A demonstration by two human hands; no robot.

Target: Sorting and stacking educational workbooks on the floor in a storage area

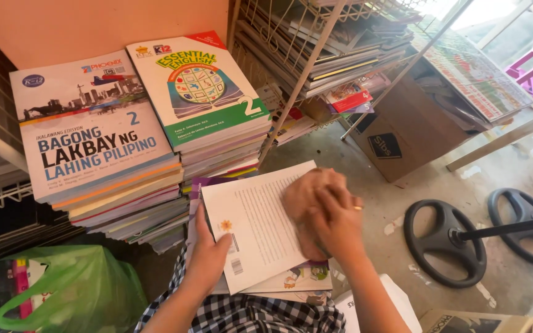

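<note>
A white book (pixel 257 225) lies back cover up on a small pile of books resting on the person's lap, over a black-and-white checked cloth (pixel 248 314). The left hand (pixel 208 256) grips the book's near left edge, thumb on top of the cover and fingers curled underneath. The right hand (pixel 334 216) lies flat and spread, pressing a brownish rag (pixel 306 197) against the cover's right half (the rag is bunched, so its full shape cannot be told). A ring shows on one finger of that hand.

Just beyond the book, to the far left, stand two tall stacks of textbooks: a blue-and-white topped stack (pixel 94 135) and, touching its right side, a green-and-white topped stack (pixel 202 92). A wire rack (pixel 316 49) loaded with more books stands farther right, with a cardboard box (pixel 402 132) beneath it. On the concrete floor at right lie two black wheel-shaped bases (pixel 445 240). A green plastic bag (pixel 75 287) sits near left.
</note>
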